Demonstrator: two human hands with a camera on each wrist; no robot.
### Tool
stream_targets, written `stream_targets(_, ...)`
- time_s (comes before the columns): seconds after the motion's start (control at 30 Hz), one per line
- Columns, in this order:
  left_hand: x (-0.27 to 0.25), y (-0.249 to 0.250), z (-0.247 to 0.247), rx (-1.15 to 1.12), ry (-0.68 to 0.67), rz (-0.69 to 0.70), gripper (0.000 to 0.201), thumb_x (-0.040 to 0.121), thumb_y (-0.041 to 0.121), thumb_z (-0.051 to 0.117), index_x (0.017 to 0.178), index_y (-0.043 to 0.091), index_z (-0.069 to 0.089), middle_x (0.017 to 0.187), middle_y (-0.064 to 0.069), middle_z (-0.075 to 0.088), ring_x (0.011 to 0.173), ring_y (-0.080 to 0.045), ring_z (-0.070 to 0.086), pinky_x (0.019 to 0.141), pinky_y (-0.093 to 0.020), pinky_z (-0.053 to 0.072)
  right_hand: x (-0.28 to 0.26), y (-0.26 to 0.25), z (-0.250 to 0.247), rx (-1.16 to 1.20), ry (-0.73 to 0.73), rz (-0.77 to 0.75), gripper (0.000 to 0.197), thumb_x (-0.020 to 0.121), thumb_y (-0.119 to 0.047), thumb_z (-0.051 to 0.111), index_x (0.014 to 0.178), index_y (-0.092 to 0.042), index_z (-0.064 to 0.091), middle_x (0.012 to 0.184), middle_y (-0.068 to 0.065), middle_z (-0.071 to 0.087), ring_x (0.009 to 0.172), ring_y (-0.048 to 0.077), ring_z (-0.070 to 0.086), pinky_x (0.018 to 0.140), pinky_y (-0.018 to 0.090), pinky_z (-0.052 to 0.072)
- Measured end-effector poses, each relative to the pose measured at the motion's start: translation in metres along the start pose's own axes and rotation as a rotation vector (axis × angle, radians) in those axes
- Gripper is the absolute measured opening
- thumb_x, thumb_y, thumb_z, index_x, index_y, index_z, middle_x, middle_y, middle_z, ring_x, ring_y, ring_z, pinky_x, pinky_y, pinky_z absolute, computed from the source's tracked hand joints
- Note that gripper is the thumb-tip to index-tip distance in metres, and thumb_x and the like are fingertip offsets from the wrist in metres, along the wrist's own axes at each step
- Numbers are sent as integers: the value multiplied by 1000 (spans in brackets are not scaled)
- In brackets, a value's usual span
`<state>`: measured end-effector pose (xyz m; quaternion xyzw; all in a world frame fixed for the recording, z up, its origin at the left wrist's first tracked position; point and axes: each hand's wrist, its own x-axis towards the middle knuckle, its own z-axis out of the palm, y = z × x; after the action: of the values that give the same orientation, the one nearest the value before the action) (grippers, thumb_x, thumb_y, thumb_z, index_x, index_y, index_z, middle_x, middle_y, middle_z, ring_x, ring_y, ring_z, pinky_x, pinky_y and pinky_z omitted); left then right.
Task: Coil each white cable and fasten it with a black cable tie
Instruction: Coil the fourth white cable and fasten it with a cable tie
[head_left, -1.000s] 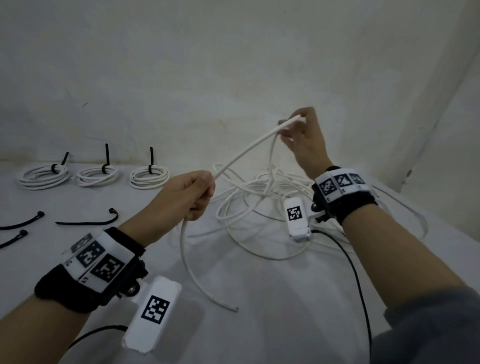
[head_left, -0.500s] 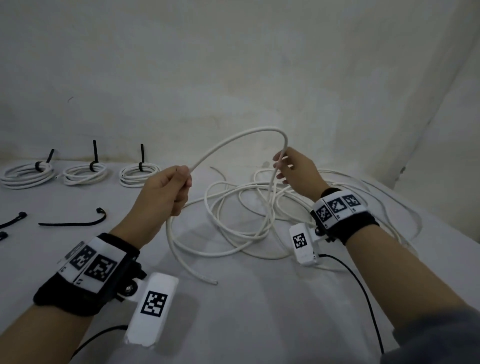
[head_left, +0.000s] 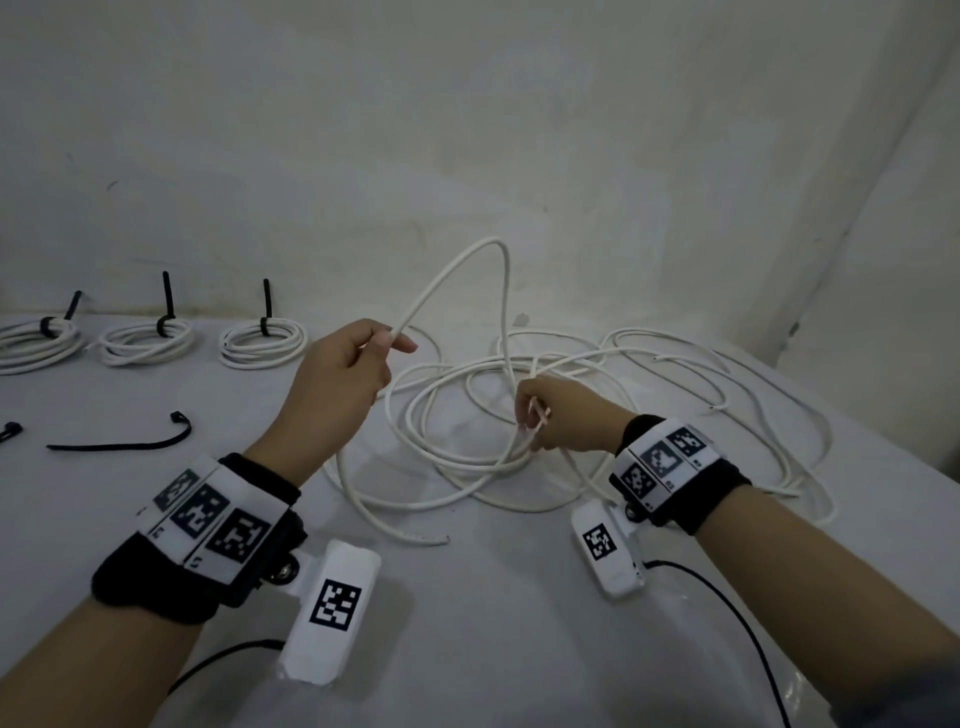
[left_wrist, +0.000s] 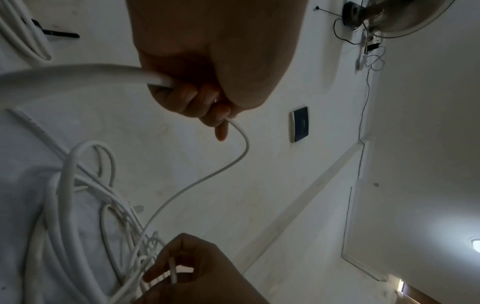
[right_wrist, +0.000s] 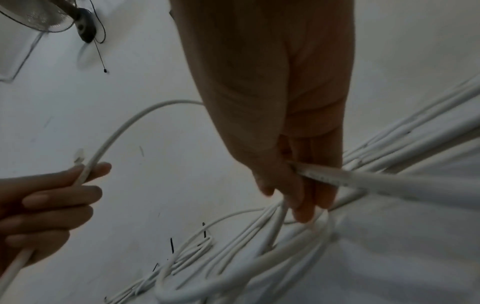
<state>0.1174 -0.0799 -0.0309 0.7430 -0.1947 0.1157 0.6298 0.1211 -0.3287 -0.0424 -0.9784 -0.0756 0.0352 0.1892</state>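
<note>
Low in the head view, both wrists wear black bands with checkered markers. The left hand (head_left: 343, 374), at centre frame, is curled around a white cable (head_left: 452, 291); the free end of that cable (head_left: 415, 535) lies on the pale worktop (head_left: 493, 623) below the hand, toward the bottom centre. From the left fingers (left_wrist: 192, 98) the cable rises in a tall arch to upper centre and drops to the right hand (head_left: 566, 415), right of centre, which pinches it between thumb and fingertips just above the worktop. The two hands are apart, each closed on the same cable.

Beyond and around the right hand, a loose tangle of cable (head_left: 675, 395) sprawls across the centre and right of the frame. At mid-left a black cable tie (head_left: 124, 441) lies flat, with the tip of another tie (head_left: 10, 431) at the left edge. Farther back, in the upper left, three finished coils (head_left: 262, 343) sit in a row by the wall (head_left: 467, 130), each bound with a black tie standing upright.
</note>
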Motion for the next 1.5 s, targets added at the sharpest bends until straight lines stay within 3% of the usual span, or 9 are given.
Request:
stream_targets(0.13, 4, -7, -3, 43, 62, -7, 29, 101, 17, 40, 89, 18, 66, 54, 4, 46, 41, -1, 39, 43, -13, 30, -4, 1, -11, -138, 78, -40, 12, 79, -1, 70, 89, -8, 69, 79, -8, 49, 70, 5, 47, 56, 7, 36)
stream_targets(0.33, 9, -24, -9, 73, 95, -103, 28, 101, 10, 37, 105, 14, 64, 65, -3, 52, 39, -1, 40, 47, -18, 33, -8, 3, 1, -388, -15, -91, 30, 68, -26, 83, 95, -25, 69, 107, -1, 32, 101, 15, 30, 89, 30, 37)
stream_targets(0.63, 7, -26, -3, 82, 52, -95, 31, 101, 6, 35, 115, 13, 61, 73, -2, 55, 41, -1, 44, 44, -12, 37, -4, -8, 7, -625, -42, -313, 20, 77, -34, 74, 92, -25, 66, 102, -5, 32, 96, 12, 27, 85, 32, 27)
stream_targets(0.73, 9, -29, -3, 96, 31, -112, 35, 100, 4, 35, 126, 11, 57, 81, 1, 56, 52, -9, 47, 51, -16, 41, -6, -8, 3, -460, 1, -400, 10, 88, -24, 63, 94, -17, 58, 102, -2, 47, 93, 13, 36, 81, 31, 31)
stream_targets(0.9, 12, -38, -5, 186, -15, -51, 41, 100, 6, 38, 140, 14, 45, 93, 4, 58, 63, -11, 50, 57, -14, 42, -24, -20, -36, 149, 306, -356, 14, 95, -9, 52, 86, -18, 47, 72, 2, 63, 66, 15, 64, 64, 21, 45)
stream_targets(1.03, 18, -40, -11, 300, -14, 20, 37, 99, 3, 40, 132, 15, 52, 100, 3, 62, 64, -11, 49, 58, -15, 42, -32, -41, -59, 442, 486, -340, 18, 98, -10, 49, 83, -18, 48, 58, -7, 47, 40, 12, 42, 42, 29, 47)
stream_targets(1.13, 27, -41, -19, 387, -24, 89, 34, 97, 0, 41, 124, 14, 58, 103, 1, 66, 71, -7, 54, 62, -14, 41, -34, -48, -69, 458, 512, -323, 15, 98, -11, 50, 84, -14, 54, 53, -12, 45, 37, 7, 35, 39, 21, 33)
stream_targets(1.37, 51, -31, -27, 549, -93, 264, 32, 92, -8, 47, 101, 18, 64, 110, -5, 55, 82, -10, 51, 78, -22, 39, -50, -63, -73, 393, 463, -326, 10, 92, -14, 61, 84, -11, 65, 61, -5, 55, 41, 1, 48, 44, 11, 35)
stream_targets(1.5, 51, -17, -24, 547, -404, 177, 39, 78, 1, 54, 98, 34, 62, 117, 1, 45, 103, -12, 50, 95, -25, 36, -53, -66, -75, 410, 500, -289, 5, 90, -11, 63, 88, -12, 68, 67, -3, 56, 45, -3, 49, 47, 8, 36)
